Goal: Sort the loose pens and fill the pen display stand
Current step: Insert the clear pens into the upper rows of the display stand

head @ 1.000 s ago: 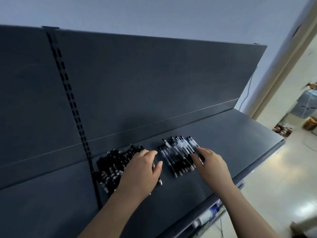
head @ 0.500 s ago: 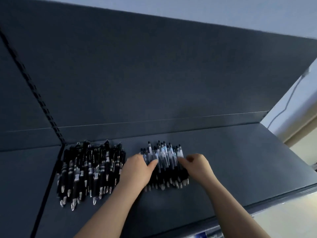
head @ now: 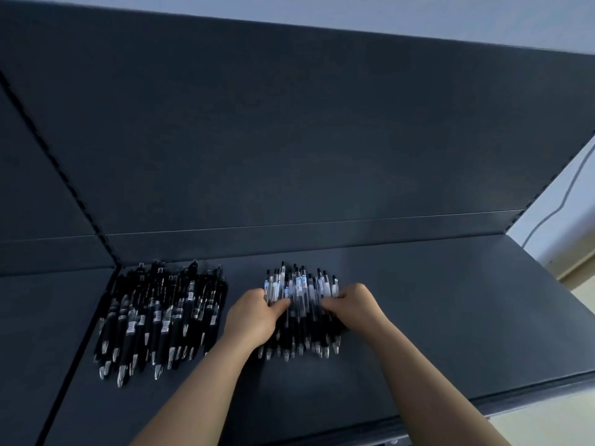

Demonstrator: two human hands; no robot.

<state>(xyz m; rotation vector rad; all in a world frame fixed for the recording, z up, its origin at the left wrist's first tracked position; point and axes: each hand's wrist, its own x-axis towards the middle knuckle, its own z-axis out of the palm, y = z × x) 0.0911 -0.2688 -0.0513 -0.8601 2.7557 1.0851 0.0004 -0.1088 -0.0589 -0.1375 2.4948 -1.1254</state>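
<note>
Two heaps of pens lie on a dark shelf (head: 450, 304). The left heap of black pens (head: 161, 317) lies untouched by the upright post, tips toward me. The right heap of clear-barrelled pens (head: 301, 317) lies between my hands. My left hand (head: 254, 317) presses on its left side, fingers curled over the barrels. My right hand (head: 355, 305) closes on its right side. Both hands hide part of the heap's middle.
A dark back panel (head: 289, 140) rises behind the shelf, with a slotted upright (head: 54, 162) at the left. The shelf's front edge (head: 483, 400) runs below my right forearm. A pale wall and a hanging cable (head: 560, 204) are at the right.
The view has swung left and down. Both hands have drawn in against the clear-barrelled heap, squeezing it narrower. The left hand came off the black heap a second ago.
</note>
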